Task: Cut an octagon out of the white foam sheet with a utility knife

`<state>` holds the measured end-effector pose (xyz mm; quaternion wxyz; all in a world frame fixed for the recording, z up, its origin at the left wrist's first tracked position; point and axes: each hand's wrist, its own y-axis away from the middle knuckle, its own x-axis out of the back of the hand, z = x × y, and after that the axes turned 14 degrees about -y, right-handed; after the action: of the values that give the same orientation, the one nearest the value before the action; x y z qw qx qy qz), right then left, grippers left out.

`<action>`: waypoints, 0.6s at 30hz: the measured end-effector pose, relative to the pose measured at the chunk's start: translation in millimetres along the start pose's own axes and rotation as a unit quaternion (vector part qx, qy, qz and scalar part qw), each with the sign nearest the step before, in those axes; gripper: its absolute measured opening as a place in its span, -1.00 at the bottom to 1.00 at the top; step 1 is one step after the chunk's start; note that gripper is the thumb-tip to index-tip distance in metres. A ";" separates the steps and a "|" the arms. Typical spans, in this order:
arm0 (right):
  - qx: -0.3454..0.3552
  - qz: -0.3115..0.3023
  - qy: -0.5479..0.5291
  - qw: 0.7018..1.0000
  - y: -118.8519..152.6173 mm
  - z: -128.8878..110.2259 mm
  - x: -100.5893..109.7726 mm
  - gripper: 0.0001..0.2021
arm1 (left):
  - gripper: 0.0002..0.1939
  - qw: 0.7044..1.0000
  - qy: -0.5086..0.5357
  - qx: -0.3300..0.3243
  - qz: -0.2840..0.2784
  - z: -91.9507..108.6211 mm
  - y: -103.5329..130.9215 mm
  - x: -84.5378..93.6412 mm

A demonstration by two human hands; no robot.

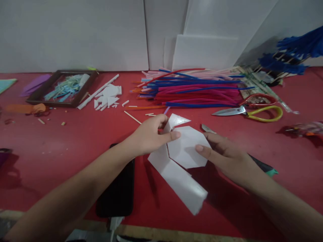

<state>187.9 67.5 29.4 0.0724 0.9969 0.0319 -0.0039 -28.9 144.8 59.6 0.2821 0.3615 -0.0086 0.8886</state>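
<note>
Between my hands is a white many-sided piece of foam board (188, 144), its edges cut straight. My left hand (153, 134) pinches its left side, thumb on top, and also grips a bent white offcut (180, 183) that angles down toward the right. A narrow gap parts the offcut from the piece along its lower left edge. My right hand (224, 156) holds the right edge of the piece, thumb on top and fingers beneath. A cutter knife (262, 164) lies on the table partly under my right hand, its blade tip showing beyond the fingers.
Behind my hands lies a pile of coloured pipe cleaners (196, 89). Scissors (247, 111) with red and yellow handles are at right. White scraps (108, 97) and a brown frame (87, 89) sit at back left. A black phone (116, 191) lies beneath my left forearm.
</note>
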 end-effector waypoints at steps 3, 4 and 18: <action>-0.010 0.021 -0.077 0.997 0.7 6.9 0.5 -0.54 | -0.39 0.982 0.188 0.020 -0.023 1.2 0.7 -1.9; -0.010 0.033 -0.101 0.994 -0.1 8.3 1.4 -0.54 | -0.36 0.973 0.227 0.026 -0.038 1.9 0.8 -2.0; -0.065 0.039 -0.245 0.967 -6.7 8.9 0.6 -0.57 | -0.44 0.943 0.315 0.008 -0.105 -4.9 -0.8 -4.1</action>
<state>188.1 72.9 19.6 0.1432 0.9591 -0.0259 -0.2427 -29.3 144.5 53.2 0.3593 0.0642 0.1261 0.9224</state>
